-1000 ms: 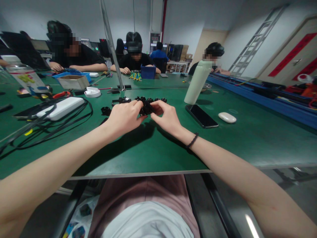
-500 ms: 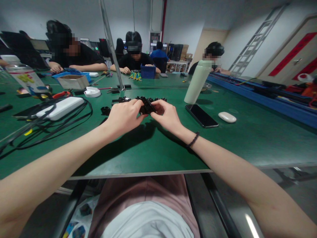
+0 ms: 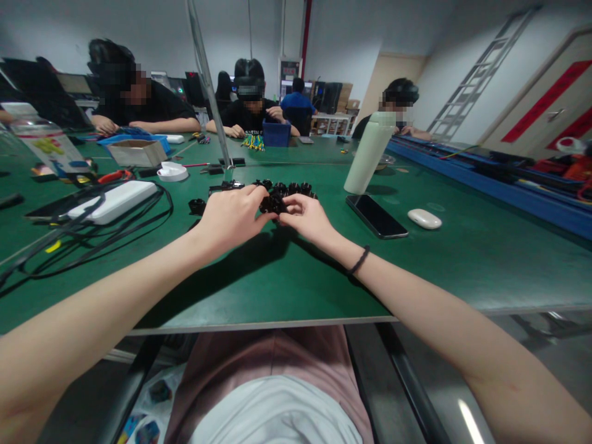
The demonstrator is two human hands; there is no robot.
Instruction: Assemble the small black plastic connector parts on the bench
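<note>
Both of my hands meet over the green table (image 3: pixel 287 277) and pinch one small black plastic part (image 3: pixel 272 204) between their fingertips. My left hand (image 3: pixel 230 217) grips it from the left with curled fingers. My right hand (image 3: pixel 309 219) holds its right end, a dark band on the wrist. Just beyond the fingers lies a row of several similar black parts (image 3: pixel 292 188), and one more black part (image 3: pixel 197 206) sits to the left of my left hand.
A black phone (image 3: pixel 376 216), a white earbud case (image 3: pixel 424 219) and a tall white bottle (image 3: pixel 370 153) stand to the right. A white power bank (image 3: pixel 115 201) with black cables lies to the left. A slanted metal pole (image 3: pixel 208 86) rises behind. Other people work at the far side.
My right hand has slid a little down and to the left, closer to my left hand, and the black part sits lower. More of the row of parts behind shows.
</note>
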